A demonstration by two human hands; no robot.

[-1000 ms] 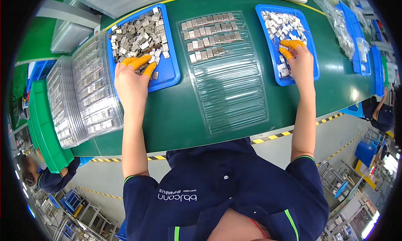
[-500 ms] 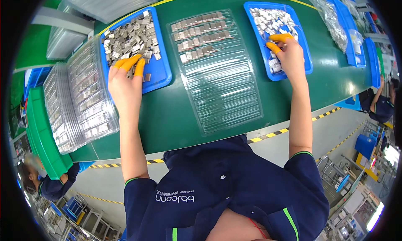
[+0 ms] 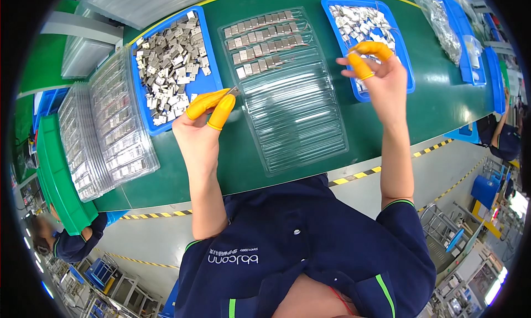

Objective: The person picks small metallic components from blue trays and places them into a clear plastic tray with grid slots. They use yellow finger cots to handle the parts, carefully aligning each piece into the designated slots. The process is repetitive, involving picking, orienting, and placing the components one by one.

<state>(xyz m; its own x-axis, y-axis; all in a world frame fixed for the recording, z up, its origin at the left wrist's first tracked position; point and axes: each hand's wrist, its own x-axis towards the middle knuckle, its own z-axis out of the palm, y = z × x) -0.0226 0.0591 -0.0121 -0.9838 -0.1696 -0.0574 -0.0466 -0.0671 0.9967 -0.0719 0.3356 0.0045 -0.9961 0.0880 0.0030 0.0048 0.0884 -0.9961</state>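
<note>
Hands in orange finger cots work above a green surface (image 3: 387, 127) at a parts station. At the near right corner of a blue tray (image 3: 204, 83) heaped with small grey metal blocks (image 3: 166, 69), the left hand (image 3: 202, 127) pinches one small metal piece (image 3: 234, 90) between its covered fingertips, the piece poking out toward a clear plastic blister tray (image 3: 293, 119). That clear tray lies between the two hands; its far rows already carry seated grey parts (image 3: 265, 38), while the near rows show only bare ribbed plastic. The right hand (image 3: 379, 74) is raised in front of a second blue tray (image 3: 404, 69) filled with small silvery components (image 3: 359, 22), its capped thumb and forefinger curled together; whether they grip anything cannot be told. A stack of filled clear trays (image 3: 105, 135) sits just left of the first blue tray, beside a green bin (image 3: 55, 180). Clear plastic bags (image 3: 440, 22) lie at the far right, and another person's sleeve (image 3: 500, 144) shows at the right edge.
</note>
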